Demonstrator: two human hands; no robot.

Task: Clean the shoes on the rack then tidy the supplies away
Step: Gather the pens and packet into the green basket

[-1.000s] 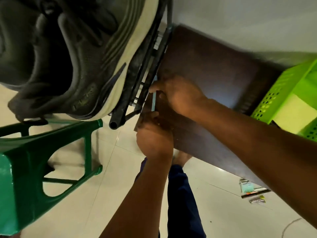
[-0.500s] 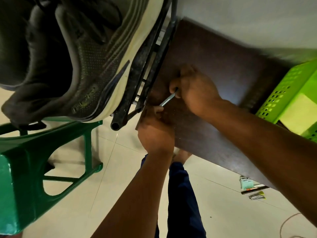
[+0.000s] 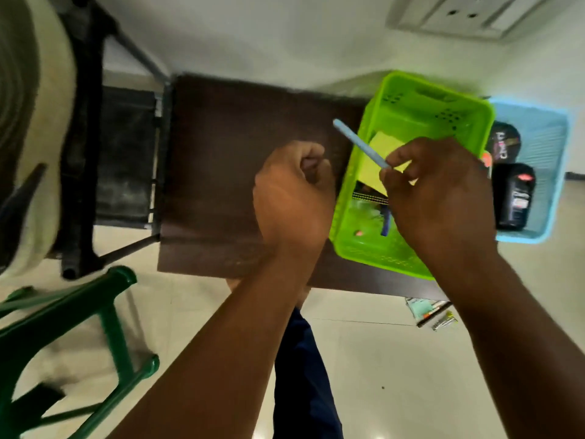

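shoe (image 3: 28, 137), pale-soled and blurred, fills the far left edge of the frame, resting on a black metal rack (image 3: 85, 147) that stands just left of a dark brown table (image 3: 221, 185). a person leans over the table with both bare forearms reaching in from the near side. right hand (image 3: 443, 198) pinches a slim light-blue stick, seemingly a brush handle (image 3: 359, 142), between thumb and curled fingers; its free end tilts up and to the left, over the near-left wall of a lime-green plastic basket (image 3: 468, 122) sitting on the right part of the table. left hand (image 3: 294, 198) is curled into a fist over the bare tabletop, just left of the basket; whether it holds anything cannot be told. inside the green basket lie a yellow sheet, perhaps a cloth (image 3: 380, 153), a dark striped item and a blue object, partly hidden by the right hand. a light-blue basket (image 3: 550, 172) sits touching the green one on its right, holding two dark bottles (image 3: 512, 198) with labels too blurred to read. a green plastic stool (image 3: 79, 327) stands on the pale tiled floor at near left. a dark blue trouser leg (image 3: 304, 375) shows between the forearms, and small packets (image 3: 430, 312) lie on the floor below the table's near-right edge.
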